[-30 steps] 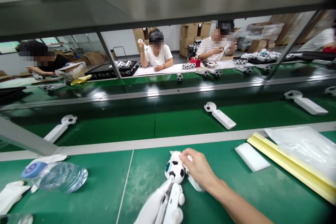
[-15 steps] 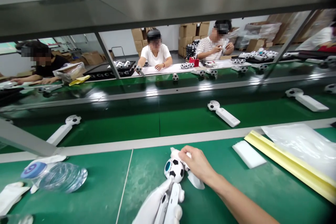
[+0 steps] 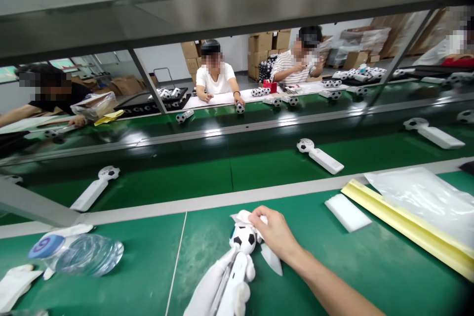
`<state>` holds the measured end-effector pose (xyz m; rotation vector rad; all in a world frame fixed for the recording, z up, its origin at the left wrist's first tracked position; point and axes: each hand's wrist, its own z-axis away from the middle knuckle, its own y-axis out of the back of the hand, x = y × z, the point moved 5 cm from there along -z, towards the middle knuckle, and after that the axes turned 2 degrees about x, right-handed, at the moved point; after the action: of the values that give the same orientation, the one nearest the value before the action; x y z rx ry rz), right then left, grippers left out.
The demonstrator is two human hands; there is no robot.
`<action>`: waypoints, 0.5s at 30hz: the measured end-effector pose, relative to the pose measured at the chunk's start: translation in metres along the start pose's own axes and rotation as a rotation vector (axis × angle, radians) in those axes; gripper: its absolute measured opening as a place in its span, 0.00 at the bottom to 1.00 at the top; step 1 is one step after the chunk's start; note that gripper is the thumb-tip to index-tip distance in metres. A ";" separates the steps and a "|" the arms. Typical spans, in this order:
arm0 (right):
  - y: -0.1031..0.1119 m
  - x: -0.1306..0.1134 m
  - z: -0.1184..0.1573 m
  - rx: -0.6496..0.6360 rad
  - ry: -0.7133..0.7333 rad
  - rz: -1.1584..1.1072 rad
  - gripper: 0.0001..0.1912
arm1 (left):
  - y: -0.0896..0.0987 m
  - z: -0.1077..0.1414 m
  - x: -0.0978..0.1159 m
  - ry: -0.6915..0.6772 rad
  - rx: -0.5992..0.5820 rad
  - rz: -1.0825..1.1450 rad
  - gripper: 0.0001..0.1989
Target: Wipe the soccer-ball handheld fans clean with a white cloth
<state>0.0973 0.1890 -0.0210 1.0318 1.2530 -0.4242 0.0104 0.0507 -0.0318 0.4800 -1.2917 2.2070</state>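
While the right hand (image 3: 276, 234) pinches a white cloth (image 3: 247, 217) over the top of a soccer-ball toy fan (image 3: 243, 238), we're right down at the near belt, with the toy lying just left of that hand and its long white handle running toward the near edge of the view. The left hand? Can't call it: a white shape (image 3: 209, 292) along the handle could be a gloved hand or a sleeve, so whether the hands are together is unclear. Watch the grip: a hard press on that round head could roll the toy, and a loose pinch could let the cloth slide off. To the left, a clear water bottle (image 3: 89, 255) lies on its side, blue cap leftward, with a white glove (image 3: 15, 284) past it; one knock could send that bottle rolling. On the right, a white foam block (image 3: 347, 212) sits beside a yellow strip (image 3: 403, 222) and a plastic sheet (image 3: 418, 197). Farther out, more fans (image 3: 321, 154) lie on the next belt, and beyond it a co-worker in a white shirt (image 3: 215, 76) has a hand on a small ball (image 3: 240, 107).
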 end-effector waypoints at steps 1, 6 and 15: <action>0.004 0.006 -0.004 0.002 -0.033 -0.005 0.11 | 0.001 0.001 0.001 0.014 0.009 -0.013 0.16; 0.025 0.018 -0.006 -0.012 -0.045 0.033 0.13 | 0.009 0.009 0.011 0.045 0.074 -0.063 0.16; 0.062 -0.002 0.003 0.059 -0.158 -0.154 0.18 | -0.003 0.016 0.008 0.044 0.192 -0.067 0.21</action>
<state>0.1453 0.2176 0.0059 0.9360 1.1873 -0.6527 0.0070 0.0404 -0.0177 0.5363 -1.0314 2.2826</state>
